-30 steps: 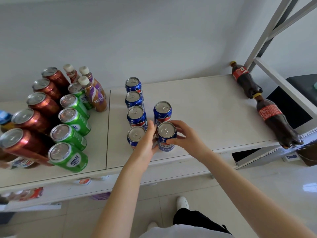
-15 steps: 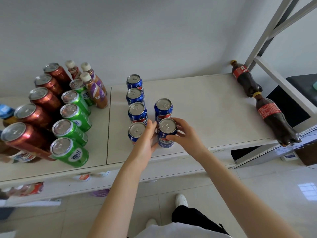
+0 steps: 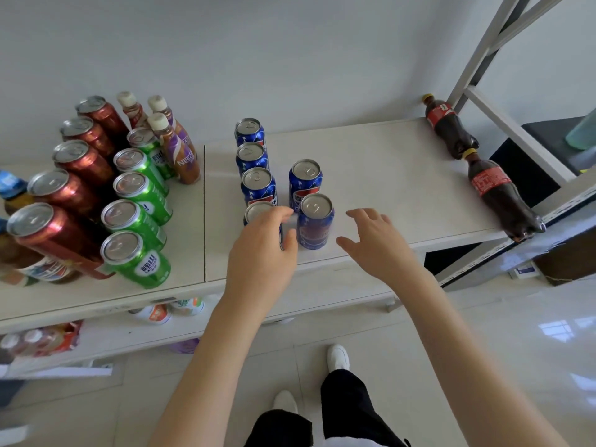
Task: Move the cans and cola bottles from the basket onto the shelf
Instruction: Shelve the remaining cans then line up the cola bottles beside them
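Between both hands' fingers (image 3: pixel 361 217), blue can (image 3: pixel 315 222)

At ten o'clock three small bottles with white caps stand together, the front one a Nescafe coffee bottle (image 3: pixel 179 153). At nine o'clock a blue-capped bottle (image 3: pixel 13 191) is cut by the frame edge. Low at eight o'clock, on a lower level, lie blurred packets (image 3: pixel 48 340), perhaps snacks. At six o'clock, white shoes (image 3: pixel 338 357) stand on the glossy tiled floor (image 3: pixel 516 350).

Bare forearms without sleeves, black trousers (image 3: pixel 345 411), white shoes (image 3: pixel 338 357), and a white top's hem.
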